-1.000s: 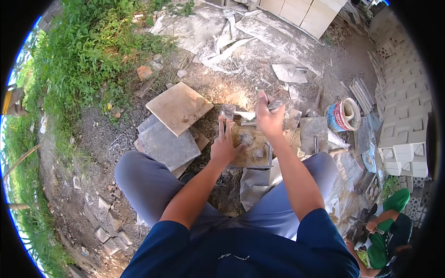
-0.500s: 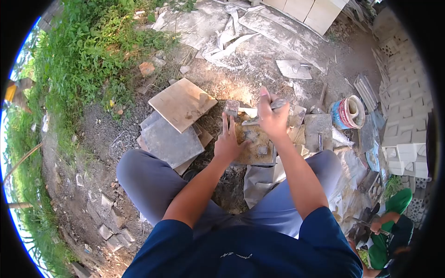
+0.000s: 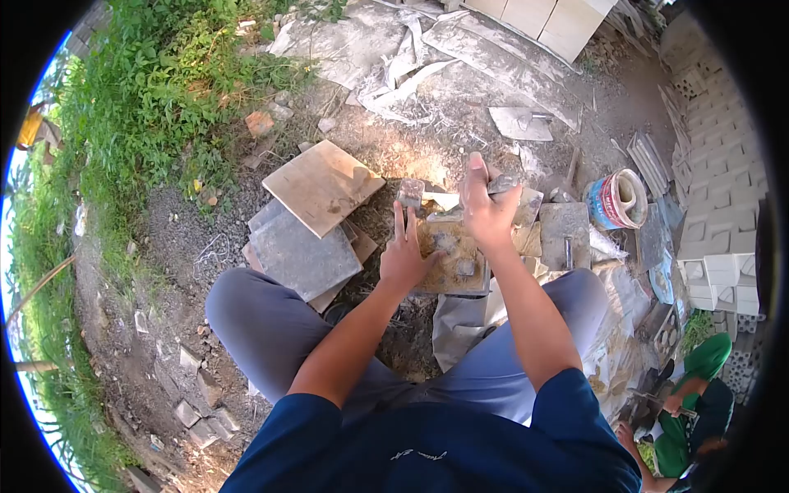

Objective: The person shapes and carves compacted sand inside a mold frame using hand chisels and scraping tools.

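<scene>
My left hand (image 3: 401, 256) rests by a worn, dusty square slab (image 3: 448, 238) between my knees. Two of its fingers are stretched forward against a small reddish-grey block (image 3: 411, 192) at the slab's far left corner. Over the slab's right side, my right hand (image 3: 491, 215) is closed around a hand tool (image 3: 505, 184) with a worn grey end. The fist hides most of the tool, so its exact kind does not show. A small grey square piece (image 3: 466, 267) lies on the near part of the slab.
A tan tile (image 3: 322, 185) and a grey tile (image 3: 304, 253) are stacked at left. To the right stand another slab (image 3: 564, 234) and a paint bucket (image 3: 616, 201). Pale blocks (image 3: 719, 189) form a wall. A person in green trousers (image 3: 707, 357) sits lower right.
My right hand has shifted slightly right and turned, with the tool still in its grip. My left hand stays in place against the small block.
</scene>
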`<state>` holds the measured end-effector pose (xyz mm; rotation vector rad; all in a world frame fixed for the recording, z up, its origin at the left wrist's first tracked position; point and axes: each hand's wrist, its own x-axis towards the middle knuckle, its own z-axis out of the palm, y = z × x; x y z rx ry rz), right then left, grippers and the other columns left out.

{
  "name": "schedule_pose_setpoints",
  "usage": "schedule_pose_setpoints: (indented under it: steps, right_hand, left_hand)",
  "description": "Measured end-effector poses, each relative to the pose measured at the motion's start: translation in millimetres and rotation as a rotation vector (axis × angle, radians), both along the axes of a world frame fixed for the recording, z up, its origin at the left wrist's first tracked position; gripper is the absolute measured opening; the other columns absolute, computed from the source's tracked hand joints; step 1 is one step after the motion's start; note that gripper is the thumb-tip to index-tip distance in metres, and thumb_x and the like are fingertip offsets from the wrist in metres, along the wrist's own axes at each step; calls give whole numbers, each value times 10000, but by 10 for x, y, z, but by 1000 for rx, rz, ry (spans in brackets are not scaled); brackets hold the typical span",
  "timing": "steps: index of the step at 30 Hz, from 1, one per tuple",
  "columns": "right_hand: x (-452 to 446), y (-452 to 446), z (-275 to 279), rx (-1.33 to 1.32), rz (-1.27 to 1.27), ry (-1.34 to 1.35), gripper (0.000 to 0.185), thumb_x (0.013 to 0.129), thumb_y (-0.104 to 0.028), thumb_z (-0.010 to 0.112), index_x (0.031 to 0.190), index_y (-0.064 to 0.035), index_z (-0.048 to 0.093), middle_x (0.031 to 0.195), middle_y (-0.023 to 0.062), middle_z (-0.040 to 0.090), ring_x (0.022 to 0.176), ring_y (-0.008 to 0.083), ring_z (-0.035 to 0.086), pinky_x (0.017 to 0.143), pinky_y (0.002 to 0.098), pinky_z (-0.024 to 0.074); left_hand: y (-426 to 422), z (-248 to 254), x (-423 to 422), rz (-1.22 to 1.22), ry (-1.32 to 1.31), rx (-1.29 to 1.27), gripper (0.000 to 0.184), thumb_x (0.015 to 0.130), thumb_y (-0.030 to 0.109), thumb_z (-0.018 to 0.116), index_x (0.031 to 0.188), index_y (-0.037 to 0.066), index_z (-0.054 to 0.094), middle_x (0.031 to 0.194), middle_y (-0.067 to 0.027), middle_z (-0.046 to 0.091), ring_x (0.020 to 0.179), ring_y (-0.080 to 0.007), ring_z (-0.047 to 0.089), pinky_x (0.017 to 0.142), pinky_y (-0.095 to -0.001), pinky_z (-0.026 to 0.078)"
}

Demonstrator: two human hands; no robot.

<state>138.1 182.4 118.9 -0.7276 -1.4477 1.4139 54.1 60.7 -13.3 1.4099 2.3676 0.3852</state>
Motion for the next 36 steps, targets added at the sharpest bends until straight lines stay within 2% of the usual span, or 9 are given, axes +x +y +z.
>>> schedule_pose_setpoints:
  steps: [5, 8, 11, 17, 19, 24, 31, 32, 36]
  right_hand:
    - [28, 131, -150, -55, -39, 61, 474, 1048, -262, 571, 628, -72, 461, 557, -75, 431, 520, 17, 348, 451, 257, 266]
    - [64, 39, 116, -3, -15, 86, 473, 1039, -264, 587, 627, -70, 460, 560, -75, 417, 529, 16, 343, 457, 258, 258]
    - [-22, 154, -447, -21, -23, -23, 464, 1041, -237, 579, 627, -66, 455, 569, -75, 404, 546, 20, 327, 464, 264, 250]
    - [-24, 30, -130, 19, -56, 23, 455, 1033, -207, 583, 628, -48, 450, 571, -74, 390, 554, 41, 316, 472, 291, 262]
    - [-134, -8, -117, 218, -73, -185, 461, 1053, -183, 540, 611, -110, 430, 570, -79, 409, 492, 10, 339, 440, 247, 224]
    - [-76, 11, 70, -3, -60, 50, 432, 1049, -193, 553, 651, -114, 407, 572, -86, 379, 486, 13, 331, 437, 250, 226]
    - [-15, 123, -40, -44, -28, 44, 386, 1034, -182, 569, 670, -63, 521, 595, -79, 451, 539, 18, 366, 458, 271, 267]
    - [-12, 64, 50, -45, -45, 60, 454, 1045, -198, 566, 626, -121, 410, 538, -78, 377, 455, 15, 317, 417, 256, 220]
    - [-147, 100, -308, -71, -92, -49, 459, 1053, -195, 546, 623, -116, 407, 538, -73, 392, 448, 22, 317, 415, 261, 214]
  left_hand:
    - [19, 55, 51, 20, -6, -24, 1179, 795, 649, 709, 1600, 51, 88, 1675, -191, -18, 961, -437, 693, 740, -441, 599]
    - [-53, 46, 20, 13, -24, -58, 1178, 798, 650, 705, 1600, 53, 82, 1674, -193, -11, 955, -439, 693, 746, -447, 598]
    - [20, 86, 20, 24, -33, -60, 1192, 794, 643, 713, 1601, 51, 64, 1677, -181, -18, 981, -440, 687, 768, -440, 594]
    - [-13, 104, 25, 21, -14, -83, 1184, 799, 642, 710, 1599, 46, 72, 1677, -182, -9, 992, -428, 687, 760, -435, 593]
    - [31, 125, 49, 20, -19, -103, 1184, 799, 644, 709, 1599, 47, 74, 1677, -183, -7, 995, -426, 687, 758, -432, 594]
    - [15, 78, 27, 12, 4, -42, 1185, 802, 651, 703, 1598, 41, 72, 1672, -201, -7, 1000, -418, 689, 748, -423, 595]
    - [47, 40, 2, 6, -17, -74, 1216, 797, 697, 675, 1598, 37, 40, 1669, -203, -55, 975, -437, 690, 763, -451, 591]
    - [-1, 58, 14, 7, -23, -94, 1216, 797, 697, 675, 1598, 37, 40, 1669, -203, -55, 975, -437, 690, 763, -451, 591]
    - [33, 74, 48, 24, -13, -67, 1182, 801, 654, 703, 1600, 44, 81, 1675, -189, -23, 1028, -426, 677, 782, -437, 591]
